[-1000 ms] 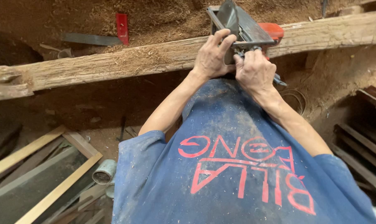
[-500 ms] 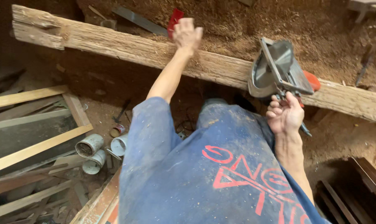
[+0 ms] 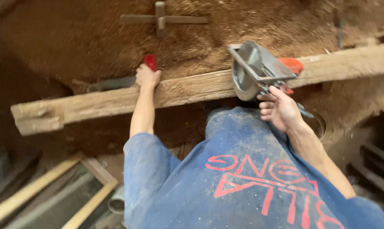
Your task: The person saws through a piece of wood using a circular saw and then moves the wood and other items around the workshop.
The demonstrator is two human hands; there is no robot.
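A long rough wooden beam (image 3: 94, 104) runs across the view over sawdust. My left hand (image 3: 147, 78) reaches over its far edge and rests on the beam, touching a small red object (image 3: 150, 61); whether it grips that is unclear. My right hand (image 3: 279, 109) holds a circular saw (image 3: 259, 70) with a grey blade guard and orange body, tilted up on the beam. My blue shirt (image 3: 242, 178) with red lettering fills the lower view.
A grey metal cross-shaped piece (image 3: 159, 18) lies in the sawdust beyond the beam. A dark flat bar (image 3: 111, 83) lies behind the beam at left. Wooden frames (image 3: 43, 195) and a pipe end (image 3: 117, 202) lie at lower left; dark slats (image 3: 376, 169) at right.
My left hand left the saw, reached far left over the beam, and now rests by the red object. The right hand keeps the saw, which has tilted up. The view swung.
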